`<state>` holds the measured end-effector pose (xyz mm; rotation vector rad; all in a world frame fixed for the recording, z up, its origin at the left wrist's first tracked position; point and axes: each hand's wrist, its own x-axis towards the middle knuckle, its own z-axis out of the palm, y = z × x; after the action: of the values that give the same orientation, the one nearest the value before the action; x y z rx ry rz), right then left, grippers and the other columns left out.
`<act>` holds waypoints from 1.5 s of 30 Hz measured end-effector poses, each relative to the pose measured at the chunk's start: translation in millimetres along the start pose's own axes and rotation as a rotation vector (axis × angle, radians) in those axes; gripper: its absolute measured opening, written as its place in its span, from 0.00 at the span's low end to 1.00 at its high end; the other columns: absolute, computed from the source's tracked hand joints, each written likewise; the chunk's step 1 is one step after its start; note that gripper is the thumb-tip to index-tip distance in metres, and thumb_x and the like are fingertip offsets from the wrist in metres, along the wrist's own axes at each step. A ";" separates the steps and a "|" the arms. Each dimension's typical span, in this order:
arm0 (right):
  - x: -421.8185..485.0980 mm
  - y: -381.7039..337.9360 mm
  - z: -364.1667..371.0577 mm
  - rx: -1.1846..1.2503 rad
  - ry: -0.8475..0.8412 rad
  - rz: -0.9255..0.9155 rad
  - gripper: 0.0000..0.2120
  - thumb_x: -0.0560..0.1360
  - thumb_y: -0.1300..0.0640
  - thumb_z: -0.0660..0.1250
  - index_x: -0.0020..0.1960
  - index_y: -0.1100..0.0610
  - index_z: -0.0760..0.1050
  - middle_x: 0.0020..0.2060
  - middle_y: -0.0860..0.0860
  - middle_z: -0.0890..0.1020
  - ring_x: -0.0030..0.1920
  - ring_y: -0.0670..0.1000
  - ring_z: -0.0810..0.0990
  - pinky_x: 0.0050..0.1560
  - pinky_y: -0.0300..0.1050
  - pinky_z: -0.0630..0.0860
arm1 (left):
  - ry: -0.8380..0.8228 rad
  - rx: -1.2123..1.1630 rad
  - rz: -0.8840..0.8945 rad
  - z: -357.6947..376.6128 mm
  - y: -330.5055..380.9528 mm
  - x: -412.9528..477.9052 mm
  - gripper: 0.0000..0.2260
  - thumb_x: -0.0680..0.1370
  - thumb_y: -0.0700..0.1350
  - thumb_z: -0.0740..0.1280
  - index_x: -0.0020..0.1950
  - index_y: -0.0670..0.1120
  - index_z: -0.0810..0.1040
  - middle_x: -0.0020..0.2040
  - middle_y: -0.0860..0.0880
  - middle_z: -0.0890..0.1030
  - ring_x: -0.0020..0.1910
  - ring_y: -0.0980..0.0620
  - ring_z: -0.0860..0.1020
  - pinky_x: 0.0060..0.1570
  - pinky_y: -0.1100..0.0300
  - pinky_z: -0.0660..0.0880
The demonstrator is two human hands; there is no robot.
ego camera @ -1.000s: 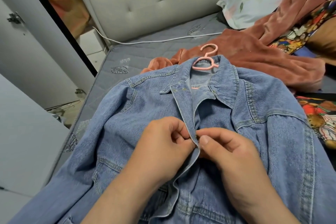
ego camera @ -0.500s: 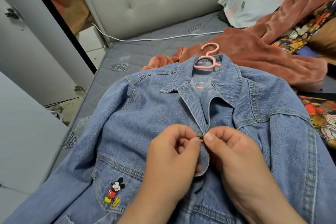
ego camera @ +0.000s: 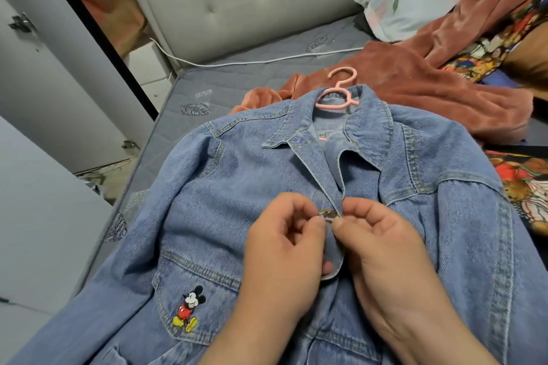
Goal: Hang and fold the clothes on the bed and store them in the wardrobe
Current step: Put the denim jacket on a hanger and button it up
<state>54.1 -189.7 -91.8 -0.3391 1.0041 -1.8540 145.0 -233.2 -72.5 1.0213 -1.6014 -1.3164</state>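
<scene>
A denim jacket (ego camera: 237, 187) lies front-up on the grey mattress (ego camera: 237, 80), its long axis running away from the person and its collar pointing toward the headboard. The left hand (ego camera: 281, 252) and the right hand (ego camera: 382, 249) pinch its front edges together mid-chest. A pink hanger (ego camera: 338, 95) sits in the collar, hook beyond it. A metal button (ego camera: 327, 214) shows between the fingertips.
</scene>
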 end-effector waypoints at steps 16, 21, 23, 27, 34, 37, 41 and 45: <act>6.5 -4.3 -6.0 0.250 -0.095 0.166 0.16 0.60 0.73 0.60 0.46 0.63 0.73 0.38 0.65 0.79 0.35 0.58 0.80 0.27 0.46 0.75 | -0.064 -0.045 -0.299 15.8 10.7 11.7 0.17 0.68 0.28 0.64 0.29 0.49 0.70 0.23 0.52 0.65 0.20 0.57 0.64 0.22 0.64 0.70; 5.6 -4.0 -7.0 0.275 -0.163 0.106 0.18 0.62 0.73 0.64 0.51 0.65 0.77 0.44 0.67 0.80 0.44 0.59 0.82 0.47 0.46 0.82 | 0.032 0.408 0.233 13.0 10.9 8.1 0.13 0.66 0.36 0.67 0.43 0.54 0.76 0.30 0.55 0.74 0.27 0.58 0.70 0.31 0.63 0.73; 3.2 -2.7 -4.7 0.196 -0.178 0.044 0.13 0.63 0.72 0.66 0.43 0.60 0.82 0.40 0.63 0.83 0.40 0.54 0.83 0.41 0.41 0.82 | 0.013 0.389 0.209 8.1 15.9 10.4 0.10 0.67 0.40 0.68 0.43 0.55 0.79 0.32 0.54 0.77 0.30 0.54 0.76 0.37 0.56 0.79; 3.7 2.8 -4.9 -0.037 -0.117 -0.035 0.15 0.71 0.77 0.64 0.41 0.59 0.80 0.37 0.59 0.82 0.39 0.53 0.80 0.41 0.40 0.79 | -0.010 0.304 0.053 -0.6 22.9 13.8 0.13 0.71 0.32 0.69 0.39 0.52 0.81 0.30 0.52 0.79 0.30 0.51 0.80 0.39 0.47 0.82; 3.5 5.1 -3.3 -0.235 -0.069 -0.195 0.16 0.70 0.78 0.67 0.43 0.58 0.73 0.29 0.48 0.79 0.31 0.42 0.75 0.32 0.31 0.73 | -0.188 -0.052 -0.277 -13.3 27.4 18.1 0.09 0.73 0.30 0.68 0.37 0.43 0.75 0.27 0.48 0.73 0.23 0.56 0.72 0.22 0.63 0.72; 2.4 4.9 -2.9 -0.275 -0.055 -0.214 0.15 0.70 0.76 0.68 0.45 0.57 0.76 0.33 0.49 0.82 0.34 0.44 0.79 0.36 0.32 0.76 | -0.189 -0.049 -0.318 -14.3 22.0 21.5 0.09 0.73 0.30 0.66 0.38 0.43 0.74 0.28 0.47 0.73 0.23 0.56 0.70 0.21 0.63 0.72; -0.1 3.2 -4.5 -0.604 -0.048 -0.356 0.17 0.71 0.70 0.71 0.41 0.47 0.81 0.40 0.45 0.85 0.38 0.43 0.82 0.41 0.30 0.75 | -0.176 -0.103 -0.261 -15.5 21.9 39.1 0.08 0.67 0.45 0.67 0.43 0.42 0.77 0.31 0.45 0.75 0.23 0.54 0.69 0.20 0.64 0.68; 0.8 -5.4 -7.0 -0.841 -0.049 -0.327 0.17 0.71 0.67 0.71 0.38 0.43 0.81 0.38 0.45 0.84 0.38 0.43 0.82 0.44 0.34 0.76 | -0.186 -0.042 -0.291 -3.9 5.5 65.6 0.06 0.73 0.42 0.69 0.36 0.48 0.76 0.28 0.50 0.75 0.23 0.55 0.69 0.22 0.65 0.64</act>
<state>46.1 -185.9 -92.2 -1.0915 1.7446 -1.5914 125.3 -295.0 -60.7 1.1665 -1.5954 -1.6759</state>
